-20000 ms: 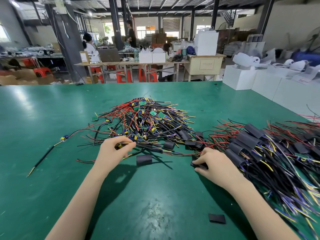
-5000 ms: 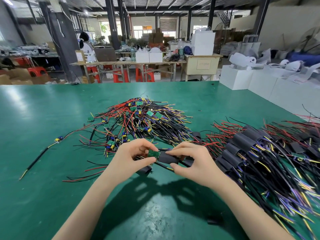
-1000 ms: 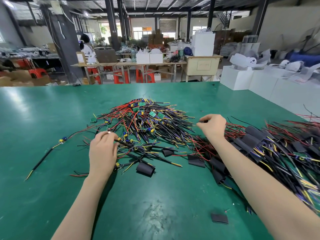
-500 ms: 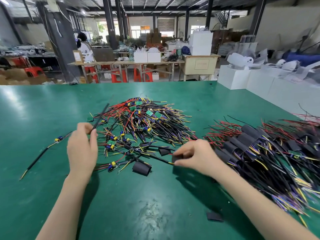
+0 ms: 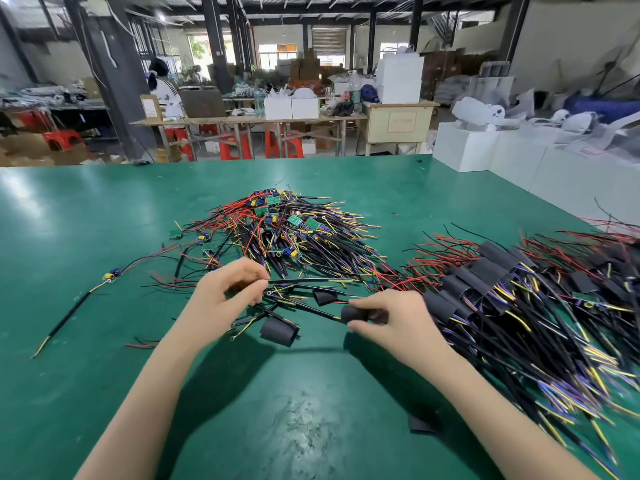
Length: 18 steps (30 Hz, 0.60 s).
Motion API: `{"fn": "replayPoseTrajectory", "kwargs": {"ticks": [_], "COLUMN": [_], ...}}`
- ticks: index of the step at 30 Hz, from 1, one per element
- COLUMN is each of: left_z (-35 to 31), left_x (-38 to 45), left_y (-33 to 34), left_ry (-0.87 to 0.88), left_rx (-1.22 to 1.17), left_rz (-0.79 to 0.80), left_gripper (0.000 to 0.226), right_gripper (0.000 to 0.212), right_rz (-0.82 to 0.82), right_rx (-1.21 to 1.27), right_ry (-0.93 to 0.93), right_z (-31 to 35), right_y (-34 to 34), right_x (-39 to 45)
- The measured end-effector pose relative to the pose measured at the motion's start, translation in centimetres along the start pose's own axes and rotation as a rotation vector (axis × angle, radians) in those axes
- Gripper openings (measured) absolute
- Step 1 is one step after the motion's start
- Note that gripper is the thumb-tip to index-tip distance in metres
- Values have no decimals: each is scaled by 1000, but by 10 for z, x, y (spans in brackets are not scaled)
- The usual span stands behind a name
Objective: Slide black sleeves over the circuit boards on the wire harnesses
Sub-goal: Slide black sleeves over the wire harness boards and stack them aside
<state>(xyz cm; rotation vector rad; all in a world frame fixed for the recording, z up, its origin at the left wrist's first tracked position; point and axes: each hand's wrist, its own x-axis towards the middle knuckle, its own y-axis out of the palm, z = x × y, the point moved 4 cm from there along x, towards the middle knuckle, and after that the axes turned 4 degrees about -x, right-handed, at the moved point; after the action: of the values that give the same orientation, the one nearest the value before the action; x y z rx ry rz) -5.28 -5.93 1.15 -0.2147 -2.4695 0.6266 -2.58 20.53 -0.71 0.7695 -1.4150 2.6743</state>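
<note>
A tangle of unsleeved wire harnesses [image 5: 287, 237] with small green circuit boards lies mid-table. My left hand [image 5: 228, 292] pinches one harness [image 5: 298, 280] at its near edge. My right hand [image 5: 391, 320] pinches a black sleeve [image 5: 356, 314] with a black wire running into its left opening. Two loose black sleeves lie between my hands, a round one [image 5: 278, 331] and a flat one [image 5: 325, 296]. On the right lies the pile of sleeved harnesses [image 5: 519, 299].
The green table [image 5: 104, 220] stretches far to the left. A single stray harness [image 5: 79, 303] lies at the left. A flat black sleeve [image 5: 420, 423] lies near my right forearm. White boxes [image 5: 485, 157] stand past the table's right edge.
My left hand moved right, toward the middle, now pinching a harness. My right hand lifted a black sleeve and a wire end has entered it.
</note>
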Motion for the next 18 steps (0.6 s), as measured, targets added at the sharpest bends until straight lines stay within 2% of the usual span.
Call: {"fn": "replayPoseTrajectory", "kwargs": {"ticks": [3, 7, 14, 18], "left_z": [3, 5, 7, 1], "left_x": [1, 1, 0, -1], "left_y": [-4, -5, 2, 8], "left_ry": [-37, -42, -47, -48], "left_rx": [-87, -99, -97, -97], "left_rz": [-32, -33, 32, 50], "left_gripper": [7, 7, 5, 4], "right_gripper": [24, 29, 30, 31], "right_rz": [-171, -213, -201, -213], "right_rx": [275, 470, 468, 349], "right_ry": [77, 86, 10, -93], "right_z": [-7, -7, -2, 3], "right_y": [-16, -24, -23, -23], "right_x": [2, 4, 2, 0]}}
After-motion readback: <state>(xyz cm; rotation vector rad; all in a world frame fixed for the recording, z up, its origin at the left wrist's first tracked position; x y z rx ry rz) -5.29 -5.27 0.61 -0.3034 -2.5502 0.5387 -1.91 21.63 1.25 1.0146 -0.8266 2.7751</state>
